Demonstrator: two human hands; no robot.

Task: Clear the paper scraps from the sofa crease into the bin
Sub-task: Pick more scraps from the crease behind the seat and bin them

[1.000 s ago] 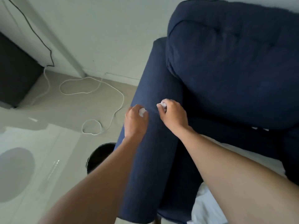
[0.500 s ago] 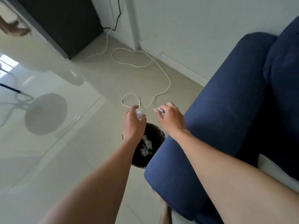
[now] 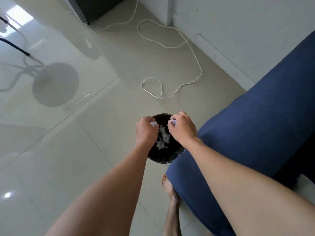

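A round black bin point(image 3: 162, 160) stands on the floor beside the blue sofa arm point(image 3: 252, 126). White paper scraps point(image 3: 163, 137) lie inside it. My left hand point(image 3: 146, 132) hovers over the bin's left side, fingers closed on a small white paper scrap point(image 3: 154, 124). My right hand point(image 3: 183, 127) hovers over the bin's right side, pinching another white scrap point(image 3: 173, 122). Both hands are directly above the bin's opening. The sofa crease is out of view.
A white cable point(image 3: 170, 65) loops across the tiled floor beyond the bin. A bare foot point(image 3: 169, 189) stands beside the sofa arm base. A dark cabinet point(image 3: 97, 7) sits at the far wall. The wall and skirting point(image 3: 221, 53) run behind the sofa.
My view swung from the sofa down to the floor. Both hands carried their scraps from the sofa arm out over the bin's opening.
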